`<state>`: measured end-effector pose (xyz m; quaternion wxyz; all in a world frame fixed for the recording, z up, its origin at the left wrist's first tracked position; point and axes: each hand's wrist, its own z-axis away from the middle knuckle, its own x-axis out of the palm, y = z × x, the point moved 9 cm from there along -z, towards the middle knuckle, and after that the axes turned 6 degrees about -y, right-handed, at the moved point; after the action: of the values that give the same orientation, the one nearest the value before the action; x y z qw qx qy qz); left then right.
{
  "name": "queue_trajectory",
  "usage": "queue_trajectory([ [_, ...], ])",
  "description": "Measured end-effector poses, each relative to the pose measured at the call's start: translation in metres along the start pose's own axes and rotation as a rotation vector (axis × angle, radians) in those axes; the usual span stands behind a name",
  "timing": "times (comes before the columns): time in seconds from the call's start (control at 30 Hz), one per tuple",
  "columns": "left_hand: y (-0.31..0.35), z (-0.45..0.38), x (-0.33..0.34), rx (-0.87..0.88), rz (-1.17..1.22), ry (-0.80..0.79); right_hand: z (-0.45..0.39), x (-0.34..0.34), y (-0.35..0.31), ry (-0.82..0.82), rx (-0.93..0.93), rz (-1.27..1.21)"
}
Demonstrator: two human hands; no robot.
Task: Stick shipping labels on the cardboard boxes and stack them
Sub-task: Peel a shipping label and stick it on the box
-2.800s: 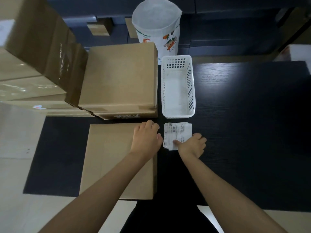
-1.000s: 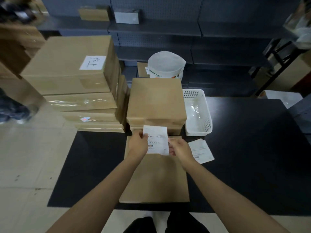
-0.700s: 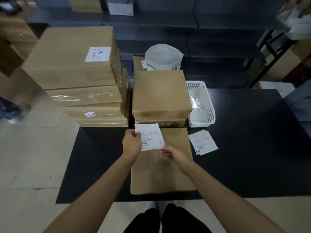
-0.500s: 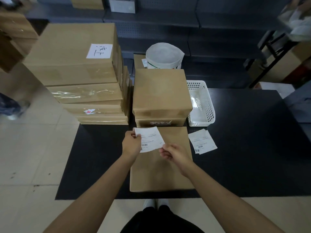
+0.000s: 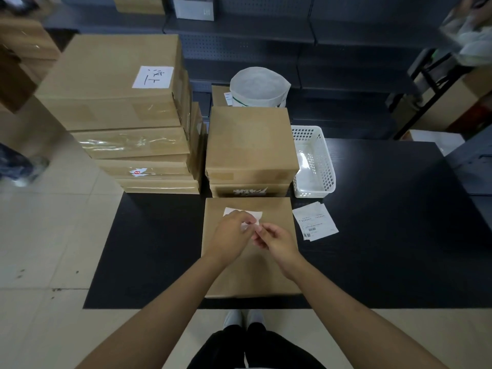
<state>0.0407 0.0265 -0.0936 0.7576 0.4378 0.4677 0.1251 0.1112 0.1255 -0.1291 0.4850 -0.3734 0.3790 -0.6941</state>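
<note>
Over the black table (image 5: 386, 235), left hand (image 5: 229, 230) and right hand (image 5: 277, 241) pinch a shipping label (image 5: 254, 215) above the cardboard box (image 5: 247, 272).

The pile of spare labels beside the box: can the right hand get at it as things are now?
Probably yes, once freed. The pile of spare labels lies uncovered on the table, just right of the box. But the right hand is pinching a label together with the left hand.
</note>
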Motion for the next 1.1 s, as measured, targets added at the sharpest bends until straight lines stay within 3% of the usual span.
queue_trajectory([
  [0.1, -0.003, -0.001, 0.000, 0.004, -0.047, 0.011, 0.000, -0.003, 0.003, -0.017, -0.011, 0.014],
  [0.3, 0.007, 0.000, 0.004, 0.099, -0.185, -0.113, -0.001, -0.007, 0.002, -0.044, -0.046, 0.118],
  [0.57, -0.002, -0.003, -0.003, -0.029, -0.029, 0.047, -0.005, -0.018, -0.006, 0.005, -0.049, 0.151],
  [0.73, -0.002, -0.006, -0.003, -0.076, -0.065, 0.054, -0.002, -0.024, -0.006, -0.002, -0.041, 0.187],
  [0.93, -0.021, 0.003, -0.029, -0.362, 0.324, 0.308, -0.009, -0.060, 0.018, 0.279, 0.165, -0.162],
  [1.1, -0.017, 0.009, -0.041, -0.364, 0.399, 0.416, -0.005, -0.086, 0.034, 0.471, 0.275, -0.252],
])
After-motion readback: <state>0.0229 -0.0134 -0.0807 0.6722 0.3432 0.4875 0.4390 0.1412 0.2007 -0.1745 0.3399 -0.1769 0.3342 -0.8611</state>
